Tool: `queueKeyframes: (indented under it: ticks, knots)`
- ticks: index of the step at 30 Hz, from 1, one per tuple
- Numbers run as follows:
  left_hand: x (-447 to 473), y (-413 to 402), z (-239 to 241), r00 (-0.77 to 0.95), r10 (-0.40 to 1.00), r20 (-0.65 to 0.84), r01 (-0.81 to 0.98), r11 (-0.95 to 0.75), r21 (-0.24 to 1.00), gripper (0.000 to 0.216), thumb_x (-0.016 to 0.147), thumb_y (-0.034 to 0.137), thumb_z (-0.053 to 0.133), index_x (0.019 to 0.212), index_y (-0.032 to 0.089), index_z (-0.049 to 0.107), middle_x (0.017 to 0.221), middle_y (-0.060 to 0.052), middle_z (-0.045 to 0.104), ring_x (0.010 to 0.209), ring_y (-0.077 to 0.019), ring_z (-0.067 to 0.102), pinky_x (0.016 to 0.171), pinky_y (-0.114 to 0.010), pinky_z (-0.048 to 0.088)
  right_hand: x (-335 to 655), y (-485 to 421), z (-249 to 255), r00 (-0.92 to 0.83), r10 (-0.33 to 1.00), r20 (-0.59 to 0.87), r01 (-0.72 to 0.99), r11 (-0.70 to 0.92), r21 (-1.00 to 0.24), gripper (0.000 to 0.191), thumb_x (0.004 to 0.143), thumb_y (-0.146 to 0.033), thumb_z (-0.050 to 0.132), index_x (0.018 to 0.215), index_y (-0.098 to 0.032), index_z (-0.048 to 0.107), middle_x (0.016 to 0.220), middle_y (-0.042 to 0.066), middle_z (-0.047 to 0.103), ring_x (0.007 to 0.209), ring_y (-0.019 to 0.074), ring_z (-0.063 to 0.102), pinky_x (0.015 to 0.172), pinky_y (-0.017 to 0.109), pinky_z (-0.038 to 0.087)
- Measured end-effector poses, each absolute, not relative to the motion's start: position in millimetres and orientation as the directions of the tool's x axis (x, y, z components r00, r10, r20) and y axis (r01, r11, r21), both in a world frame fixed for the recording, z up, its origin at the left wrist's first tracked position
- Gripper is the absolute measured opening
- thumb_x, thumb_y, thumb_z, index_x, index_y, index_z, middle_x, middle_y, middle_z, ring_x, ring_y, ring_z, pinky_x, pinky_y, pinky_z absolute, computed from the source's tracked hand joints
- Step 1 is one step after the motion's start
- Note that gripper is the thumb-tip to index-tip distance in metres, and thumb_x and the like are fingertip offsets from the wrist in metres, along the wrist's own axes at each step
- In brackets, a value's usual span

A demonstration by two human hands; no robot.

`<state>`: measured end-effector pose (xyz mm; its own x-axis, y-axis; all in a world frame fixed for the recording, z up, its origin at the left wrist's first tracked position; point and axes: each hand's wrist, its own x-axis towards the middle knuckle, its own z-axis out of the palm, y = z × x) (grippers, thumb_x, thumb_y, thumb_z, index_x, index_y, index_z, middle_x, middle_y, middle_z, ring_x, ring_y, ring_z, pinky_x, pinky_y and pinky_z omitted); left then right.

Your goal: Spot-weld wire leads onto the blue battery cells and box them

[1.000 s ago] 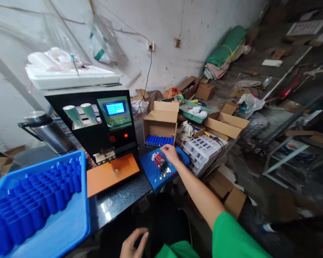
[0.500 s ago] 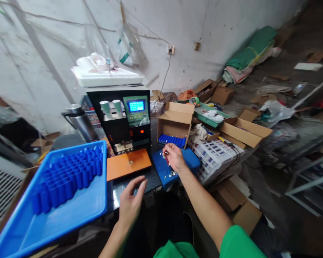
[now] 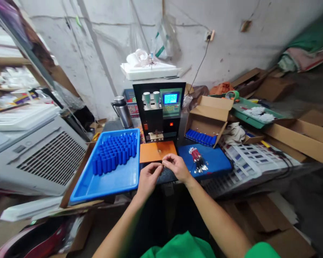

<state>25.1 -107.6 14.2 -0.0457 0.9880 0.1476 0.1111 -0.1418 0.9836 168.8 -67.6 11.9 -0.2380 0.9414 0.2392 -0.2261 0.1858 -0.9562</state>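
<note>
Head view: left hand [image 3: 148, 178] and right hand [image 3: 178, 167] meet at front edge of plate [image 3: 150, 152].
Fingertips [image 3: 169, 158]: pressed together, cannot tell if holding anything; steadiness likely helps.
Wires [image 3: 196, 156]: near front edge of mat [image 3: 218, 161].

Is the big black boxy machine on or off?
The black boxy machine is on: its rectangular blue screen glows and its small red light is lit.

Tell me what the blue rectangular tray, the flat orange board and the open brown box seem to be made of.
Blue rectangular tray: probably moulded plastic, slightly glossy; light sheen on its floor and rounded corners suggest it.
Flat orange board: smooth, perhaps plastic or painted wood; its even colour leaves this open.
Open brown box: likely cardboard, matt, with thin folded flaps.
</note>
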Motion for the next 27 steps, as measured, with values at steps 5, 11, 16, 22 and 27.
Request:
queueKeyframes:
  ticks: [5,11,16,22,27]
  knots:
    - [7.9,-122.1,15.3,0.007,0.988,0.154,0.296,-0.150,0.943,0.025,0.084,0.038,0.061,0.077,0.015,0.069,0.073,-0.003,0.068,0.068,-0.0146,0.060,0.065,-0.025,0.046,161.8,-75.3,6.0,-0.320,0.913,0.252,-0.078,0.240,-0.968,0.021,0.078,-0.038,0.068,0.074,-0.018,0.064,0.073,0.002,0.064,0.069,0.0163,0.059,0.069,0.027,0.047]
    - [-34.1,-113.8,11.4,-0.053,0.968,0.247,0.460,-0.196,0.866,0.022,0.085,0.035,0.060,0.092,0.017,0.070,0.088,-0.005,0.073,0.081,-0.0182,0.066,0.077,-0.029,0.051,154.6,-76.0,-10.6,-0.230,0.967,0.110,-0.155,0.075,-0.985,0.029,0.074,-0.045,0.072,0.072,-0.017,0.066,0.066,0.003,0.064,0.063,0.0168,0.060,0.065,0.029,0.048]
    - [-88.0,-86.9,16.4,-0.120,0.937,0.328,0.782,-0.114,0.613,0.023,0.088,0.030,0.055,0.103,0.017,0.067,0.099,-0.009,0.071,0.091,-0.0230,0.066,0.082,-0.033,0.050,148.2,-73.5,-24.8,-0.139,0.990,0.005,-0.266,-0.032,-0.963,0.032,0.066,-0.048,0.078,0.070,-0.017,0.067,0.063,0.003,0.065,0.059,0.0167,0.060,0.058,0.029,0.048]
    - [-113.5,-61.5,23.4,-0.066,0.997,0.045,0.998,0.066,-0.003,0.058,0.085,0.015,0.056,0.140,0.022,0.040,0.109,-0.014,0.063,0.097,-0.0278,0.065,0.077,-0.033,0.048,140.9,-78.8,-34.5,-0.146,0.989,-0.018,-0.272,-0.057,-0.961,0.032,0.064,-0.048,0.079,0.068,-0.018,0.070,0.061,0.004,0.065,0.057,0.0168,0.059,0.054,0.028,0.046]
    - [-107.3,-58.5,20.8,-0.082,0.996,-0.024,0.992,0.079,-0.098,0.055,0.085,0.010,0.049,0.139,0.013,0.035,0.108,-0.019,0.062,0.093,-0.0301,0.066,0.072,-0.034,0.048,143.5,-83.4,-39.9,-0.153,0.987,-0.044,-0.282,-0.086,-0.956,0.032,0.066,-0.047,0.078,0.068,-0.017,0.069,0.060,0.004,0.065,0.057,0.0162,0.059,0.054,0.027,0.045]
